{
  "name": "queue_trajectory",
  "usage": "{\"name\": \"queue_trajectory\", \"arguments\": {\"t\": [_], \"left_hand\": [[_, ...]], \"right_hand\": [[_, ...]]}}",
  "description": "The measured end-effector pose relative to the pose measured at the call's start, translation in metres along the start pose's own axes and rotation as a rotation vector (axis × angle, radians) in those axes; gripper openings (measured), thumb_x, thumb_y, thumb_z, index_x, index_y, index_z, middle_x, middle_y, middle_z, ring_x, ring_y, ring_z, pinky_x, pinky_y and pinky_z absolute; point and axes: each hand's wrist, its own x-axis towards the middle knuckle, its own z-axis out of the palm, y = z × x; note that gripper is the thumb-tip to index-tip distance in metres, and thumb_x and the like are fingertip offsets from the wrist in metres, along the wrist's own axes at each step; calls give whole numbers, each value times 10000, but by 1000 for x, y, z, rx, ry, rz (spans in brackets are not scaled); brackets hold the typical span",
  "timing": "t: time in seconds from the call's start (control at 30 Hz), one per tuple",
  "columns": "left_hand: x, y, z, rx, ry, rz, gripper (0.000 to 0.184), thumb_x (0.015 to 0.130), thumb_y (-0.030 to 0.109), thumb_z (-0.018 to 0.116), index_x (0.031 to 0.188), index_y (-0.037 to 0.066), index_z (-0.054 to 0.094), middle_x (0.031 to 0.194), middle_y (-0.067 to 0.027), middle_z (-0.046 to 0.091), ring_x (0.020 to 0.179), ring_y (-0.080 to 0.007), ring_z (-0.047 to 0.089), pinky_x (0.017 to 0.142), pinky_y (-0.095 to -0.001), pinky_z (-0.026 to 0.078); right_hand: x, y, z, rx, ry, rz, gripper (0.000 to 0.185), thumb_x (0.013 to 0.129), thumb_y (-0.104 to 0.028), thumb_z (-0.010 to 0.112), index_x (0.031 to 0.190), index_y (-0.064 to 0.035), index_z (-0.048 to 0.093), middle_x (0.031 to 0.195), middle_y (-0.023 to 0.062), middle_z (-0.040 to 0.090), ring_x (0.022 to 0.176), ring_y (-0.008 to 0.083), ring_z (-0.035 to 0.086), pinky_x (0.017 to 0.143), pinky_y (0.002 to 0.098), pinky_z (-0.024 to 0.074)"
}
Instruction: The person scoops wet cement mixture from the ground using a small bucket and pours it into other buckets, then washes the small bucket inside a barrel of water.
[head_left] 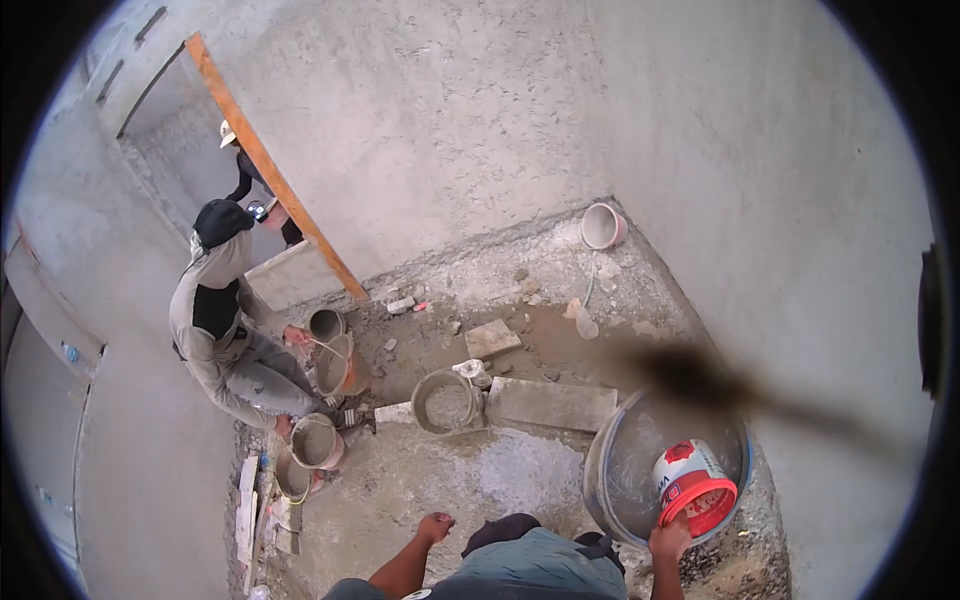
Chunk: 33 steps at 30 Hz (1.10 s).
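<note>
My right hand (670,538) grips the rim of a white and red bucket (690,470), which is tilted over the large round tub (602,480) at the lower right. The bucket's red-rimmed mouth faces down and toward me. Grey material lies inside the tub. On the left of my body, my left hand (436,527) is closed above the wet floor, with no object visible in it. A round bucket (447,402) of grey mix stands ahead, between my two hands.
At the left a co-worker (225,320) bends with hands at two buckets, one a pinkish bucket (318,445). Another person is behind the orange board (270,165). Blocks (550,403) lie by the tub. A white bucket (603,227) sits in the far corner. A dark blur crosses the right.
</note>
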Motion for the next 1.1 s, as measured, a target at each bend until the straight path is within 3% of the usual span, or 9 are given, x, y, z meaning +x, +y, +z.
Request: {"name": "queue_trajectory", "arguments": {"t": [0.17, 0.3, 0.4, 0.5, 0.63, 0.73, 0.93, 1.03, 1.1], "left_hand": [[13, -21, 4, 158, 56, 66, 414, 781, 396, 708, 1021, 58, 717, 953, -145, 725, 877, -267, 702, 810, -374, 543], [-5, -32, 0, 152, 66, 22, 432, 780, 415, 695, 1039, 70, 713, 1054, -166, 708, 1043, -326, 658, 899, -410, 518], [-15, -47, 2, 198, 94, -1, 443, 781, 429, 686, 1044, 73, 710, 1059, -171, 704, 1037, -337, 657, 894, -414, 520], [-22, -63, 6, 232, 76, -34, 447, 791, 449, 656, 1038, 81, 712, 1061, -177, 698, 1035, -349, 650, 897, -419, 517], [-30, -76, 12, 214, 137, -18, 379, 780, 374, 714, 941, 31, 711, 786, -104, 717, 678, -204, 695, 682, -353, 550], [-24, -90, 18, 181, 128, -28, 376, 788, 368, 710, 947, 27, 706, 766, -104, 711, 658, -201, 690, 676, -356, 550], [-21, -81, 23, 145, 187, 33, 397, 792, 370, 711, 982, 21, 700, 821, -115, 718, 705, -206, 697, 699, -350, 549], [-22, -73, 18, 129, 100, -46, 443, 797, 448, 667, 1031, 76, 715, 1074, -164, 696, 1045, -358, 638, 898, -429, 515], [-28, -68, 14, 167, 113, -28, 448, 801, 444, 664, 1049, 74, 710, 1089, -166, 691, 1058, -356, 632, 906, -431, 511]], "right_hand": [[-15, -27, -22, 28, -97, 90, 367, 774, -130, 689, 1079, 31, 562, 979, 269, 632, 910, 461, 616, 794, 530, 477], [-9, -7, -21, -226, -174, -223, 220, 756, -262, 633, 783, -48, 675, 729, 133, 683, 642, 352, 663, 602, 485, 525], [-8, 8, -6, -299, -143, -264, 239, 770, -284, 636, 783, -51, 689, 725, 143, 691, 649, 360, 674, 597, 497, 529], [-5, 17, 31, -103, -83, -150, 451, 716, -88, 687, 1127, 42, 552, 1059, 257, 611, 985, 455, 594, 857, 513, 473], [0, 19, 34, 51, -22, -170, 407, 726, -81, 676, 1092, 56, 564, 1038, 273, 611, 977, 477, 581, 852, 524, 456], [-1, 24, 38, 54, -56, -143, 390, 751, -94, 674, 1092, 60, 564, 1021, 286, 614, 969, 477, 585, 834, 524, 457], [-3, 6, 22, 12, -40, -138, 378, 784, -121, 674, 1097, 58, 560, 1021, 293, 616, 968, 478, 590, 822, 530, 458], [-7, 14, 33, 35, -3, -129, 338, 779, -112, 668, 1050, 70, 581, 1002, 290, 615, 952, 474, 592, 811, 531, 458], [-5, 17, 35, 11, -25, -114, 343, 787, -114, 664, 1063, 70, 577, 1006, 292, 615, 953, 473, 595, 811, 533, 458]]}}
